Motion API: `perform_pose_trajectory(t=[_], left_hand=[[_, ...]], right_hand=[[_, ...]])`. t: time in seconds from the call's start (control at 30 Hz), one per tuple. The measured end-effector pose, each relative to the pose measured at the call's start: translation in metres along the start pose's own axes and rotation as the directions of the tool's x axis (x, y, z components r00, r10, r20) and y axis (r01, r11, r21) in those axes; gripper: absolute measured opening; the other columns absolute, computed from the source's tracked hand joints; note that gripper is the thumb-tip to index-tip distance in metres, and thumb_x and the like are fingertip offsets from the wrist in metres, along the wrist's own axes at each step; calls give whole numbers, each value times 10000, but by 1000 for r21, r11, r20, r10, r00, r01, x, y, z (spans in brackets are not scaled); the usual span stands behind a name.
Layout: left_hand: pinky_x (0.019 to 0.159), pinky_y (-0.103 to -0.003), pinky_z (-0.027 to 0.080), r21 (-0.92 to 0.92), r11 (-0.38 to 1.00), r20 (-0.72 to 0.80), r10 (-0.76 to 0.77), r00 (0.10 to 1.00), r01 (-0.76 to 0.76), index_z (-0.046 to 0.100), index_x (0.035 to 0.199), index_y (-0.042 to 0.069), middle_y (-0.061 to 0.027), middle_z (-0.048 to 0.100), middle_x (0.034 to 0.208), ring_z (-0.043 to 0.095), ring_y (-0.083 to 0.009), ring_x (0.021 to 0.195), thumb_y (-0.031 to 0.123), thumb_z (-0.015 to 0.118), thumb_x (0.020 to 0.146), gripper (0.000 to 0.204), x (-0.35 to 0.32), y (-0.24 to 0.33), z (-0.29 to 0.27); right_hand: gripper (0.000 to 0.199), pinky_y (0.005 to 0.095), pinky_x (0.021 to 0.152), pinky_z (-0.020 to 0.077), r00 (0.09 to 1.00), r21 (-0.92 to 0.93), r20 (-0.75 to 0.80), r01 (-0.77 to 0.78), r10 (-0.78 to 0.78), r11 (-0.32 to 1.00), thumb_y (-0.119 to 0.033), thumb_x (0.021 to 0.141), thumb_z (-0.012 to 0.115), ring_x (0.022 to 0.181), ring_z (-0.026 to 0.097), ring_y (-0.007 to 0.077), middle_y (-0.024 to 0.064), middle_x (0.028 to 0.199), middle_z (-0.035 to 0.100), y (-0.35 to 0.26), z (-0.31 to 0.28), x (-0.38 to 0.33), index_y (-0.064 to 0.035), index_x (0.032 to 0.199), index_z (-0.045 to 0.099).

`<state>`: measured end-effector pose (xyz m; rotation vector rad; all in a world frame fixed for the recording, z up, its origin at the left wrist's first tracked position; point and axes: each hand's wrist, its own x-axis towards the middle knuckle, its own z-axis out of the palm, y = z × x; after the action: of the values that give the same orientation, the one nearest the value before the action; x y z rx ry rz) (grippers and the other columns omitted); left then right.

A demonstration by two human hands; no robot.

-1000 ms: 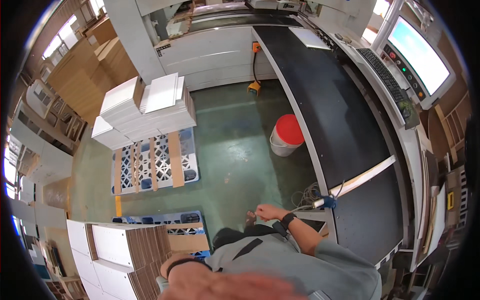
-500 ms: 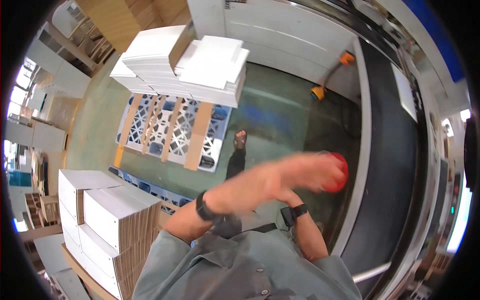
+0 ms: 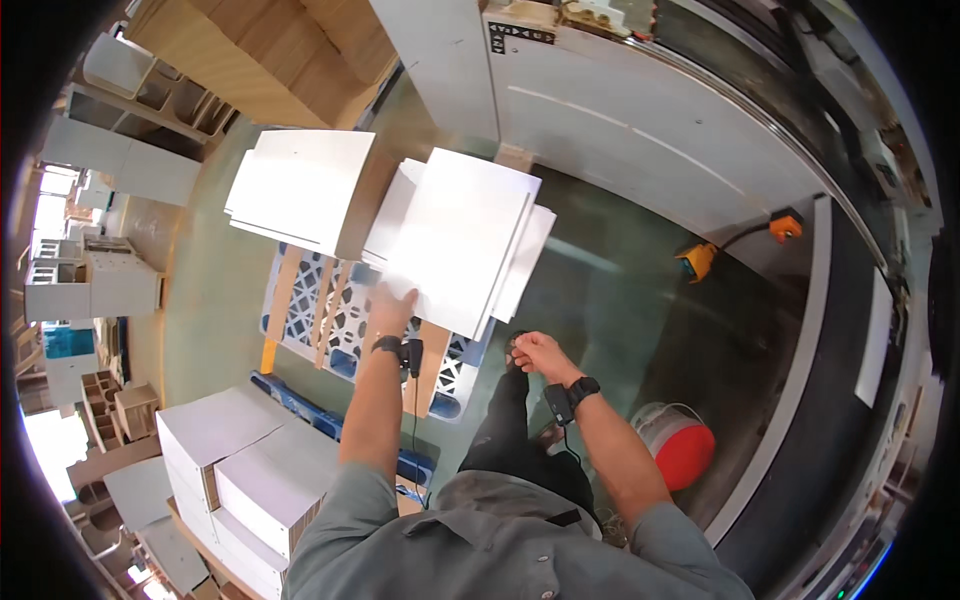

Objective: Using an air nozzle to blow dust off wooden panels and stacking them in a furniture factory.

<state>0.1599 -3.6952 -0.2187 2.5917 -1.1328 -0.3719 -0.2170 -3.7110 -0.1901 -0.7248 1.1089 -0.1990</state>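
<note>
The white panel (image 3: 465, 235) slants forward and right from the nearer left hand (image 3: 390, 308), whose grip I cannot tell, while the right hand (image 3: 541, 357), apart, is loosely clenched.

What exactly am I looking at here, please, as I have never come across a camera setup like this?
There is no robot here: these are a person's own two bare hands. The view comes from the left of two fisheye cameras worn on the head, looking down, so straight edges bend near the rim.

The left hand, a little blurred, is at the near edge of the top white panel; its exact grip is unclear. The right hand is loosely curled, with nothing visible in it.

The panels are stacked on a blue-and-white pallet with brown strips across it. To the right stands a bucket with a red lid.
</note>
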Motion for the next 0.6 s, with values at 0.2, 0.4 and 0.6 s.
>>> perform_pose_trajectory(t=[0.2,0.4,0.6], left_hand=[[1015,-489,540,-92,993,149,-56,987,70,512,1507,117,-296,635,1329,636,-455,1213,247,929,727,894,-10,50,-1],[776,-409,600,-11,984,577,-140,805,179,664,1166,-91,-239,753,991,762,-308,855,511,920,723,790,-29,25,-12],[642,-311,531,-352,876,865,171,472,329,747,1011,-9,-39,740,874,667,-148,714,377,785,937,394,-82,124,-56]], right_hand=[[307,281,641,515,998,55,-15,-53,54,997,-308,1022,646,722,586,126,31,873,630,24,-12,86,-2,1001,663],[340,260,459,457,978,107,-210,23,0,994,-312,1001,713,507,580,148,55,687,614,9,-23,65,21,957,659],[375,352,908,596,990,309,-106,119,-90,944,-227,1035,668,1102,697,176,87,1208,724,-50,-116,-49,12,1322,652]])
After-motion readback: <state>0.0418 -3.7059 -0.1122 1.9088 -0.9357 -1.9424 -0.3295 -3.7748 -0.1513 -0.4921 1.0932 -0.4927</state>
